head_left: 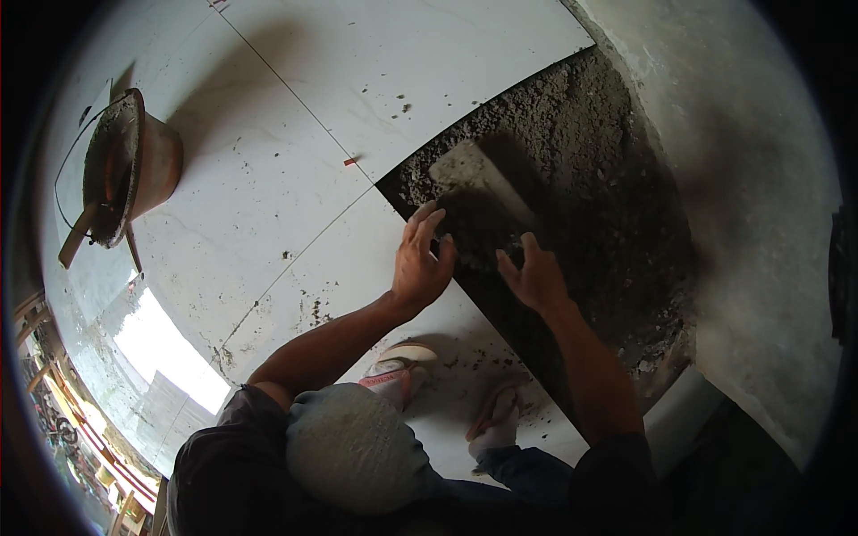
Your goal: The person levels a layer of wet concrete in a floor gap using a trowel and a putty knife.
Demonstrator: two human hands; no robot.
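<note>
Most of the floor in view is covered with large pale tiles (268, 223) set along thin joints, and a red tile spacer (349, 163) is seen at one joint. Beside the pale wall (751, 179), a patch of grey mortar (608, 170) is left bare, bordered by tile edges on two sides; the bed is judged to be spread but not yet tiled, and some levelling may be left. A pale rectangular block, probably a mortar float (469, 165), is seen at the mortar just beyond the hands. The left hand (424, 263) is held loosely bent at the tile edge, thumb well apart from the fingers, with nothing seen in it. The right hand (536, 272) is placed near the float's closer end, thumb and forefinger parted; whether anything is gripped there cannot be told.

The float's near end is lost in shadow, and contact with the mortar cannot be confirmed. The right hand's other fingers are mostly hidden. The contents of the bucket (161, 165) are too dark to be made out. Part of the floor is blocked by a rounded grey cloth shape (357, 447), and the clutter (85, 438) at lower left is cut off by the rim
</note>
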